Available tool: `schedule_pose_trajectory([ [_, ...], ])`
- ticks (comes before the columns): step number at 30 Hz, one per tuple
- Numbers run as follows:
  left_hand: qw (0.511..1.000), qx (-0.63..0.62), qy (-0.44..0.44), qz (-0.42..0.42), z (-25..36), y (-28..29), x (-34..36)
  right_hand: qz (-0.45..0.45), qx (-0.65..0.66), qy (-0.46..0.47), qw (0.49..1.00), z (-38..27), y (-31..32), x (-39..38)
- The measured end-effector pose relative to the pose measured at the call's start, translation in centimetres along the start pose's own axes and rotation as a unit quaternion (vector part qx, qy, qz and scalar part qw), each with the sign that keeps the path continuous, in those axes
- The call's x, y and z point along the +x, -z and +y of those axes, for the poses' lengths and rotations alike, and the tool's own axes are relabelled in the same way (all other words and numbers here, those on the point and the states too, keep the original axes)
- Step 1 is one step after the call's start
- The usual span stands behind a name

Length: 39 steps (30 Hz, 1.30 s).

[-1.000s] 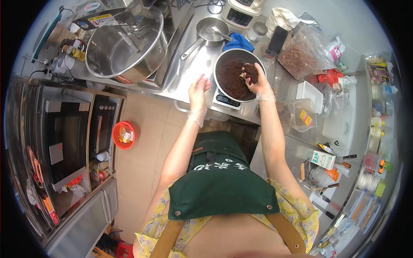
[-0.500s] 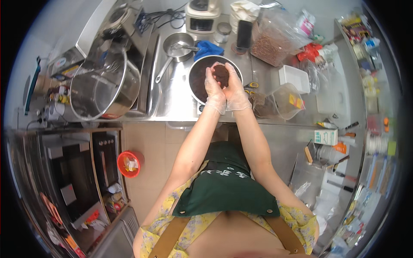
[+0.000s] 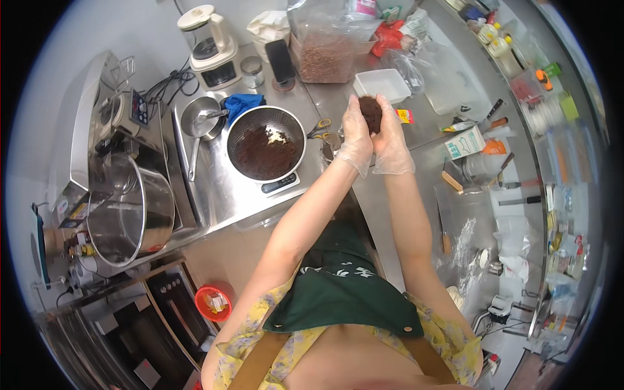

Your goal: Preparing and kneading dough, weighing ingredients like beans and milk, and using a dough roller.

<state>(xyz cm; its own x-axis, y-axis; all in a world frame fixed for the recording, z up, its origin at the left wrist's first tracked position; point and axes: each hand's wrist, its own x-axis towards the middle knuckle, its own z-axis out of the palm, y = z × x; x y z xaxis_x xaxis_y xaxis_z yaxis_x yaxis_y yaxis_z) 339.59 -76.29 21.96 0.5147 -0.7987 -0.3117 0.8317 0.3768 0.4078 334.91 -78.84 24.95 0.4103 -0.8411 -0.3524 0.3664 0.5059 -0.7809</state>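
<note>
Both my hands wear thin clear gloves and meet above the steel counter [image 3: 396, 136]. My left hand [image 3: 355, 138] and my right hand [image 3: 392, 142] cup a dark brown lump of paste [image 3: 371, 112] between them. To their left a steel bowl [image 3: 242, 130], partly filled with the same dark paste, rests on a small white scale [image 3: 281, 184]. A white rectangular tray [image 3: 382, 83] sits just beyond my fingertips.
A large steel pot [image 3: 129, 214], a small saucepan [image 3: 200, 118], a white blender [image 3: 209, 47], a tub of brown beans [image 3: 326, 58], a phone [image 3: 282, 61], scissors [image 3: 318, 129], a carton [image 3: 467, 142] and knives [image 3: 443, 227] surround me. A red bowl [image 3: 213, 303] lies on the floor.
My right hand took a lump of paste out of the bowl, my left hand joined it, and both carried the lump right of the bowl. The camera view swung rightwards.
</note>
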Motion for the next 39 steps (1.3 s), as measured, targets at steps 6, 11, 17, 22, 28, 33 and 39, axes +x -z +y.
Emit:
schedule_pose_trajectory([
  [6,0.984,0.150,0.098,0.013,-0.4,-0.5,-0.5,0.048,-0.059,-0.110,0.991,0.0,5.2,3.7],
  [11,0.978,0.177,0.109,0.006,1.0,0.6,-0.6,0.093,-0.116,-0.136,0.979,0.7,4.0,3.8],
  [17,0.994,0.081,-0.012,-0.066,-0.4,1.1,-1.4,-0.096,0.016,-0.076,0.992,-1.2,10.9,7.1],
  [22,0.989,0.008,-0.137,-0.049,5.9,2.4,-2.3,-0.177,0.041,0.025,0.983,0.7,0.7,2.9],
  [28,0.771,0.571,-0.276,0.061,13.6,16.5,-0.3,-0.271,-0.420,0.029,0.866,13.1,-3.6,5.4],
  [33,0.698,0.635,-0.294,0.152,15.9,24.4,-3.3,-0.285,-0.631,0.196,0.695,18.1,-2.1,6.7],
  [39,0.833,0.421,-0.269,0.236,17.6,23.8,-6.7,-0.302,-0.612,0.023,0.731,19.3,-2.4,10.0],
])
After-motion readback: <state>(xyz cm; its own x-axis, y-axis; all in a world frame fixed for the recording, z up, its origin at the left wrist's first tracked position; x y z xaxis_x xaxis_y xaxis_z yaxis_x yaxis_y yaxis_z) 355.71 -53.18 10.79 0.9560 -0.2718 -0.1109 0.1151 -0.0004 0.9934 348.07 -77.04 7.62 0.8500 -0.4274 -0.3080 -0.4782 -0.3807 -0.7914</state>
